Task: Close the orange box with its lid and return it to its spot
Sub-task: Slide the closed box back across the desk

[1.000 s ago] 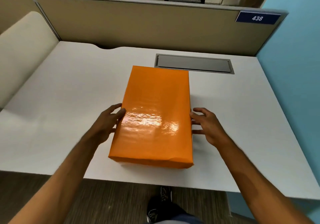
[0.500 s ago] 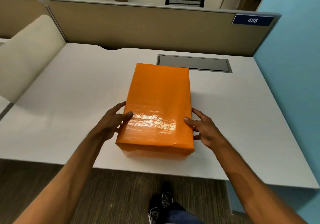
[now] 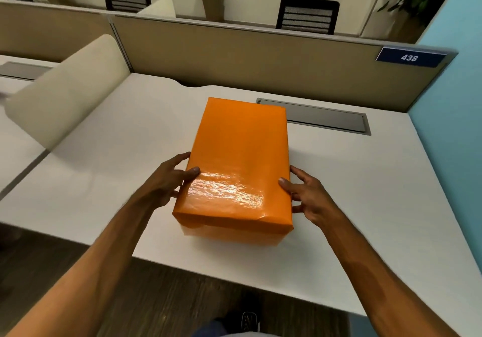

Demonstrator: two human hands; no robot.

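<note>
1. Orange glossy-paper-wrapped rectangular box [image 3: 238, 164], lid on, sat on the white laminate desk [image 3: 365, 193], near end close to the front edge.
2. Long axis ran away from the person, far end toward the grey metal cable tray [image 3: 328, 118].
3. Left hand [image 3: 167, 182] and right hand [image 3: 307, 195] clasped the box's near long sides, thumbs on top.
4. Both hands equally near; return move likely a two-handed push or lift.

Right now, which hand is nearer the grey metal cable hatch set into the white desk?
Right. The right hand grips the glossy orange box on the side below the grey cable hatch; the left hand grips the box's opposite side, farther off.
</note>
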